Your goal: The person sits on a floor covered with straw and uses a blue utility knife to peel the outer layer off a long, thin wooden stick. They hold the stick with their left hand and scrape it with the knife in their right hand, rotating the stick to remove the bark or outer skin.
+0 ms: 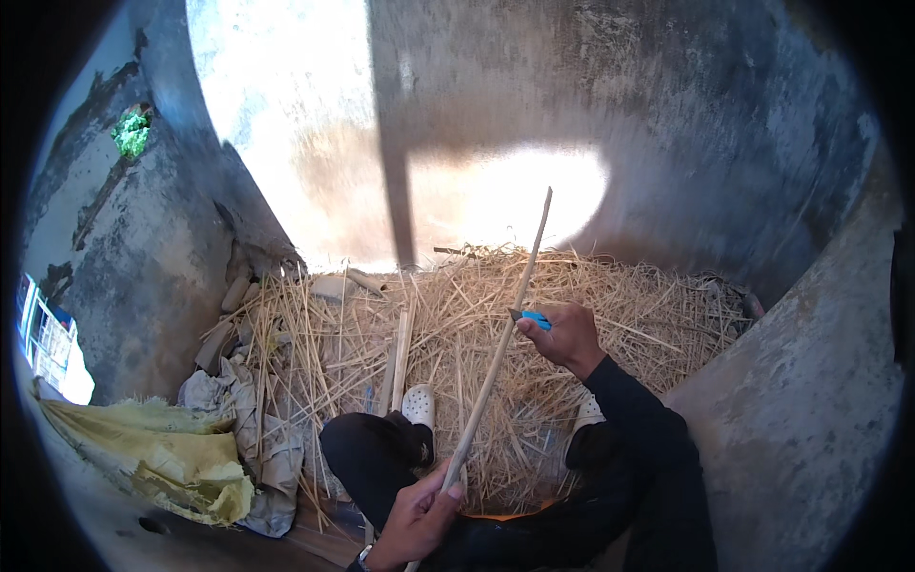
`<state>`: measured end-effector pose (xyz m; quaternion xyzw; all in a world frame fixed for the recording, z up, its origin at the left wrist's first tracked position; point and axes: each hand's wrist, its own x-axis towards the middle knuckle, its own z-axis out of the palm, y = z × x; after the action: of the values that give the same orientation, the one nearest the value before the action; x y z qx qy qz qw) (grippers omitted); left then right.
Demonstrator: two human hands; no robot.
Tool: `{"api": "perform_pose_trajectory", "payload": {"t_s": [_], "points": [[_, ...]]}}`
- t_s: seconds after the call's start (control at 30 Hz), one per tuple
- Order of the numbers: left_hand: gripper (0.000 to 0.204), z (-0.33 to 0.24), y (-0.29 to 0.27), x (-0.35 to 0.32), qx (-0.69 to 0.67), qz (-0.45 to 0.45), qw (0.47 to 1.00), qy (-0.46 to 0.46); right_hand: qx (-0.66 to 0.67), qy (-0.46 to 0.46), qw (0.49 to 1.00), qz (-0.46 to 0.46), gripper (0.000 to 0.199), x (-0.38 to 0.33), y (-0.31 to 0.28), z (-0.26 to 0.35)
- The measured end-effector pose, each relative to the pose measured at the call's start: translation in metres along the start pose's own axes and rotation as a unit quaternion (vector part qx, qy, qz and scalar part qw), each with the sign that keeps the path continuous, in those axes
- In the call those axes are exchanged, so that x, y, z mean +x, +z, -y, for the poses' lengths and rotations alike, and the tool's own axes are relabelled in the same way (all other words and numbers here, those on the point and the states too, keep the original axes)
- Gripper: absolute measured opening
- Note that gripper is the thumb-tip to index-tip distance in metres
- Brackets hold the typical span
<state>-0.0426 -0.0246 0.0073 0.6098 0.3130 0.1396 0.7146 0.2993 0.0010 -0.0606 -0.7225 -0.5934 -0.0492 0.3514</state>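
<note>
A long, thin pale wooden stick (pixel 484 396) slants up and away from my lap, its far tip narrowing in front of the sunlit wall. My left hand (pixel 419 513) is closed around its lower part. In my right hand (pixel 569 338) I grip a small blue-handled knife (pixel 536 319), with most of the handle hidden by my fingers. Its short dark blade meets the stick above the middle, the thumb close beside it.
Straw-like strips and shavings (pixel 467 315) cover the floor around my feet in light clogs (pixel 417 405). Flat wooden slats (pixel 402 357) lie left of the stick. A torn yellow sack (pixel 157 453) and grey cloth (pixel 262 458) lie at left. Rough concrete walls (pixel 667 124) enclose the spot.
</note>
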Motion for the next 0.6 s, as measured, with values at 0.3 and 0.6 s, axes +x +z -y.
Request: {"api": "perform_pose_trajectory", "payload": {"t_s": [0.3, 0.6], "points": [[0.049, -0.002, 0.008, -0.016, 0.014, 0.02, 0.999, -0.041, -0.007, 0.105, 0.992, -0.067, 0.07, 0.014, -0.012, -0.034], [0.051, 0.0, -0.009, -0.01, -0.066, 0.038, 0.996, -0.044, -0.038, -0.027, 0.999, -0.005, 0.07, -0.006, 0.001, 0.009]]}}
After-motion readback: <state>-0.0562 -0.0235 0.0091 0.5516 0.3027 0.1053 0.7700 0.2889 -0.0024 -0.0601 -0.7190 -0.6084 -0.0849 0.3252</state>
